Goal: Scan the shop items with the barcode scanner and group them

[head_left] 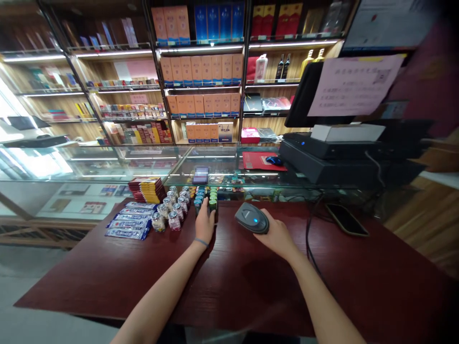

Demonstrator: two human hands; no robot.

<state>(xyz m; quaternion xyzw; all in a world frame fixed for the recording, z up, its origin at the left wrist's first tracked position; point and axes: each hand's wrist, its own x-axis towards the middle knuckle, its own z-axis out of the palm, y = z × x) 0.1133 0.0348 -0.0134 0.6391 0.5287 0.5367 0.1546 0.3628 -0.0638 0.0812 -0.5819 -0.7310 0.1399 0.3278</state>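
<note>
My right hand (278, 234) is wrapped round a dark grey barcode scanner (252, 219) with a lit blue dot, held above the brown table. My left hand (205, 226) reaches forward at the near end of rows of small tubes, its index finger stretched out and its thumb apart. Some tubes are blue-topped (198, 203), others green-topped (213, 197). The other fingertips are hidden. Left of that hand stand several small jars with silvery lids (174, 220). Beyond them lie blue-and-white packets (128, 223) and a stack of red and yellow packs (147, 189).
A phone (346, 220) lies on the table (229, 286) at right, near a black cable (309, 239). Behind is a glass counter (172, 165) with a mouse (274, 160) on a red mat (251, 161). A monitor (304, 95) stands at right, before shelves of boxes (201, 70).
</note>
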